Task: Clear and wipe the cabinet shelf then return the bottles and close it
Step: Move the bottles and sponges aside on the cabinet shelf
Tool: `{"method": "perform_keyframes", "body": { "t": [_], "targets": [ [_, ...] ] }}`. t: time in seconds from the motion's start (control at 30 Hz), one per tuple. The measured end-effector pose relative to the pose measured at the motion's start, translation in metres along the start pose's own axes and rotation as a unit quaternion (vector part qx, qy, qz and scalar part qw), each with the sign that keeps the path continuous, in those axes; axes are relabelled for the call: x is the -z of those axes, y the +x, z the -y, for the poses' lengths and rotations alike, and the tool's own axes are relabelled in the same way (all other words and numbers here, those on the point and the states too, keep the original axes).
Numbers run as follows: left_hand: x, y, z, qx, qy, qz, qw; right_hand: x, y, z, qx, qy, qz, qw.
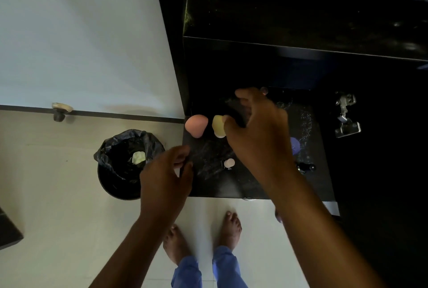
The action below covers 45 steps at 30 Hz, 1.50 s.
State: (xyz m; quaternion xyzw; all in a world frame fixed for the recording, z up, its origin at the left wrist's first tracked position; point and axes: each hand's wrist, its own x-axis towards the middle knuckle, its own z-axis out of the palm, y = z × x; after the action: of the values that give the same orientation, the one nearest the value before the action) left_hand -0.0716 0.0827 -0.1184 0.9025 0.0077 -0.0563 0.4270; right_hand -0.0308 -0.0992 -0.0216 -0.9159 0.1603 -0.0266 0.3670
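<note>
From the head view, looking down past 2 bare feet on a pale tiled floor (pixel 69 195), a dark cabinet shelf (pixel 261 183) juts out at the bottom of an open black cabinet, its white door (pixel 81 32) swung wide to the left with a small knob (pixel 60 111) at its lower edge. The right hand (pixel 259 134) reaches over the shelf with fingers curled round something dark and long near the back; it looks like a bottle, though the gloom hides its shape, so I would not swear to it. Just left of that hand sit a pink rounded item (pixel 196 125) and a yellowish one (pixel 218 125), the yellow one touching or nearly touching the fingers. A small pale cap (pixel 229 163) lies nearer the front edge, a purple thing (pixel 295 145) peeks out beside the right wrist, and a small black bottle (pixel 305 167) lies at the shelf's right side. The left hand (pixel 166 176) hovers at the shelf's left front corner, fingers loosely bent, seemingly holding nothing. A bin (pixel 125 165) lined with a black bag stands on the floor just left of the shelf, and a metal hinge (pixel 346 116) glints on the cabinet wall. The shelf surface shows pale smears or dust, so I judge the clearing step is in hand. Next, the gripped item must be lifted out without knocking its 2 neighbours.
</note>
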Motion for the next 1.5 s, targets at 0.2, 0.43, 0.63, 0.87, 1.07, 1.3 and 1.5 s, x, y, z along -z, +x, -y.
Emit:
{"method": "perform_keyframes", "body": {
  "t": [0.2, 0.43, 0.63, 0.87, 1.07, 1.3, 1.5],
  "targets": [
    [-0.026, -0.008, -0.011, -0.045, 0.008, 0.073, 0.996, 0.065, 0.043, -0.014, -0.038, 0.01, -0.031, 0.999],
    [-0.048, 0.006, -0.02, -0.085, 0.027, 0.088, 0.992, 0.057, 0.084, -0.077, -0.091, -0.043, 0.072, 0.992],
    [-0.054, 0.007, -0.02, -0.093, 0.012, 0.094, 0.991, 0.022, 0.111, -0.102, -0.111, 0.049, 0.163, 0.979],
    [-0.056, 0.005, -0.015, -0.093, 0.002, 0.087, 0.992, -0.002, 0.125, -0.116, -0.033, 0.009, 0.163, 0.986],
    [-0.048, 0.006, -0.016, -0.108, 0.005, 0.066, 0.992, 0.019, 0.113, -0.112, -0.036, 0.049, 0.101, 0.993],
    [-0.032, 0.003, -0.011, -0.112, 0.019, 0.043, 0.993, 0.075, 0.051, -0.086, -0.049, 0.12, -0.027, 0.991],
    [-0.021, 0.005, -0.004, -0.068, 0.004, 0.02, 0.998, 0.091, -0.028, -0.041, -0.022, 0.196, -0.136, 0.971]
  ]
}}
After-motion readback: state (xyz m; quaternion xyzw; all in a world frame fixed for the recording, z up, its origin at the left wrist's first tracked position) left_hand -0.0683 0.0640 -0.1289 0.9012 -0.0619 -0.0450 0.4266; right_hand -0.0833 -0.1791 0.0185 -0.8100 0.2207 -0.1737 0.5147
